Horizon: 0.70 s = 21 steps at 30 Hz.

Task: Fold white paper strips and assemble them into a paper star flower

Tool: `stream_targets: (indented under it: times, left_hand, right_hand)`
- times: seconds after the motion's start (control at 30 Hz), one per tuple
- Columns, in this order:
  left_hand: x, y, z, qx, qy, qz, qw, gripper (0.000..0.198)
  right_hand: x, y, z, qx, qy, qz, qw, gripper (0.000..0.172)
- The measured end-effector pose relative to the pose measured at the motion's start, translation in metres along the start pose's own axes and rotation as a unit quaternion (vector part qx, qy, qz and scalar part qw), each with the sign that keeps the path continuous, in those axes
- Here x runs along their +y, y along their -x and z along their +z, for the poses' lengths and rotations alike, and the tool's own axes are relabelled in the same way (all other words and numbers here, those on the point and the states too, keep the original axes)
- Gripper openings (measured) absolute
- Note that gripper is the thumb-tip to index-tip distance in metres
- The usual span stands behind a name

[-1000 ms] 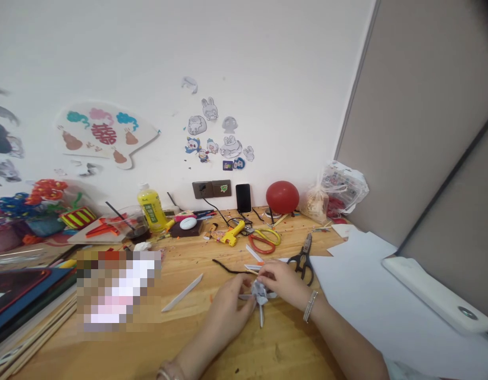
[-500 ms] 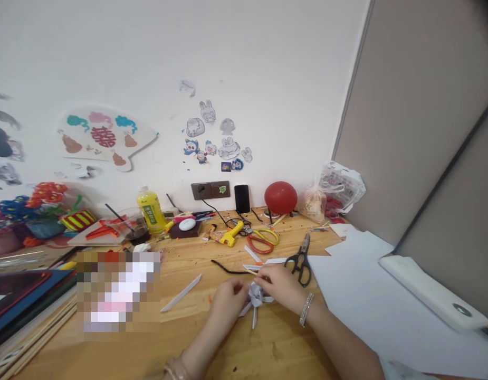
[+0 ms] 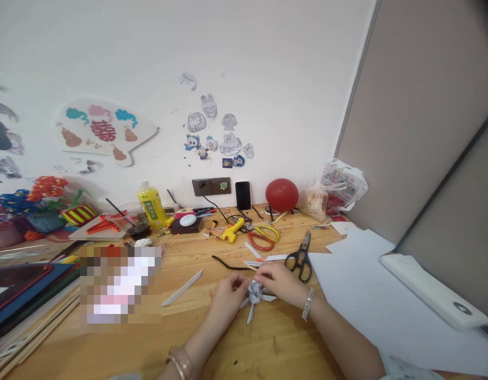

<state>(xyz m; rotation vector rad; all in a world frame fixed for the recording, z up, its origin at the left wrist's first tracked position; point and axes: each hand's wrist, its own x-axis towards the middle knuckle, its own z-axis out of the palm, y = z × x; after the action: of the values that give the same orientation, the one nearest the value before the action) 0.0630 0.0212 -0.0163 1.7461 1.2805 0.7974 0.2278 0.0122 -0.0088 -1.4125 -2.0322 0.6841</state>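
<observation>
- A light wood-grained counter [image 3: 267,353] meets a plain white wall [image 3: 287,79].
- The left hand's [image 3: 226,295] grip is drawn together on the left edge of a small, pale grey-white folded paper piece [image 3: 255,291]; the right hand's [image 3: 281,281] grip is closed on its upper right edge.
- So the piece lies between the two sets of fingertips, neither hand clearly nearer, low over the counter; whether it rests there cannot be told.
- It has no single long axis: a crumpled-looking, knot-like centre with flat, narrow arms spreading out. The longest visible arm points toward the person, leaning slightly left; another reaches right, under the right hand. The far side is hidden by fingers.
- Just beyond the hands lies a thin black fuzzy stem [image 3: 223,263].
- Farther out, a loose white paper strip [image 3: 182,288] lies slantwise on the left, and black-handled scissors [image 3: 303,250] lie on the right, beside large white paper sheets [image 3: 370,311].
</observation>
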Motion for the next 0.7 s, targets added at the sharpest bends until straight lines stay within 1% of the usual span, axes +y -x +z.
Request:
stream_targets:
  times: [0.07, 0.2, 0.3, 0.37, 0.4, 0.47, 0.53, 0.63, 0.7]
  left_hand:
    - [-0.001, 0.000, 0.000, -0.003, 0.011, 0.008, 1.000, 0.024]
    - [0.000, 0.000, 0.001, -0.012, 0.016, 0.019, 1.000, 0.025]
    - [0.003, 0.002, -0.001, -0.011, 0.028, 0.019, 0.999, 0.026]
    - [0.004, 0.004, -0.003, -0.020, 0.037, 0.033, 0.999, 0.028]
    - [0.004, 0.005, -0.004, -0.034, 0.037, 0.047, 0.998, 0.032]
    - [0.002, 0.006, -0.006, -0.069, 0.021, 0.085, 0.994, 0.045]
    - [0.000, 0.007, -0.006, -0.095, -0.013, 0.122, 0.988, 0.053]
    - [-0.002, 0.006, -0.004, -0.100, -0.055, 0.147, 0.982, 0.046]
    - [-0.002, 0.005, -0.002, -0.102, -0.065, 0.149, 0.981, 0.041]
  right_hand:
    - [0.001, 0.000, -0.001, -0.005, -0.015, -0.010, 1.000, 0.019]
    - [0.001, -0.001, -0.002, -0.003, -0.028, 0.004, 1.000, 0.019]
    - [-0.002, 0.002, -0.009, 0.011, -0.027, 0.010, 1.000, 0.015]
    - [-0.003, 0.006, -0.018, 0.018, -0.031, 0.003, 0.999, 0.011]
    - [-0.003, 0.009, -0.021, 0.008, -0.038, -0.008, 0.999, 0.010]
    - [-0.003, 0.014, -0.027, -0.014, -0.045, -0.037, 0.998, 0.010]
    - [0.000, 0.017, -0.027, -0.041, -0.033, -0.080, 0.995, 0.015]
    - [0.004, 0.019, -0.022, -0.078, -0.008, -0.137, 0.987, 0.020]
    - [0.005, 0.018, -0.020, -0.086, 0.001, -0.148, 0.985, 0.018]
